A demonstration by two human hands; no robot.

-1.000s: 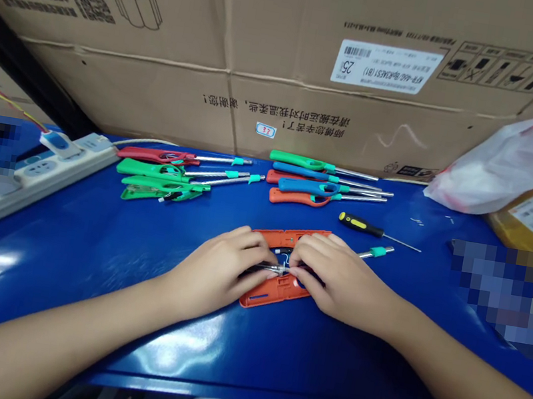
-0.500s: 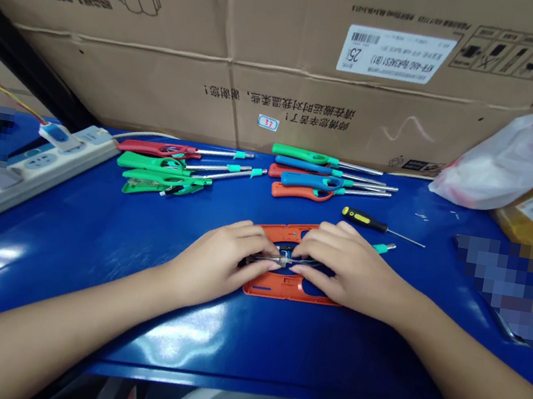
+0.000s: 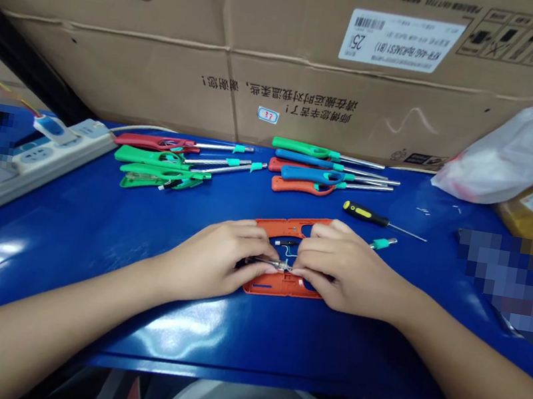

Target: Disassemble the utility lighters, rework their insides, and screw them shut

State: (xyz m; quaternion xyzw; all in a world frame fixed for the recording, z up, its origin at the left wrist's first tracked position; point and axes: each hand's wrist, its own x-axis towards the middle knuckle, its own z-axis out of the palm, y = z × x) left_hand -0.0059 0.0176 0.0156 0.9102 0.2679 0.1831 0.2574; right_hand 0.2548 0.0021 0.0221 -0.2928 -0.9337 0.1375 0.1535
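Note:
My left hand [image 3: 224, 257] pinches a small clear fuel tank [image 3: 281, 266] between thumb and fingers. At the tank's right end, the fingertips of my right hand [image 3: 351, 270] close on a small part mostly hidden by them. Both hands are over an opened orange lighter casing: one half [image 3: 272, 228] lies on the far side, the other half [image 3: 266, 285] on the near side. Between the halves lies a small black piece [image 3: 284, 243] with a thin white wire. A metal tube tip with a teal collar [image 3: 381, 243] sticks out beyond my right hand.
A yellow-black screwdriver [image 3: 365, 213] lies behind my right hand. Red and green lighters [image 3: 151, 158] are at back left, blue, orange and green ones [image 3: 303, 186] at back centre. A power strip [image 3: 30, 159] runs along the left; a cardboard box [image 3: 162, 89] stands behind.
My right fingers have come down and in, closer to the tank's end. The black piece and white wire now show more clearly. The view has shifted slightly.

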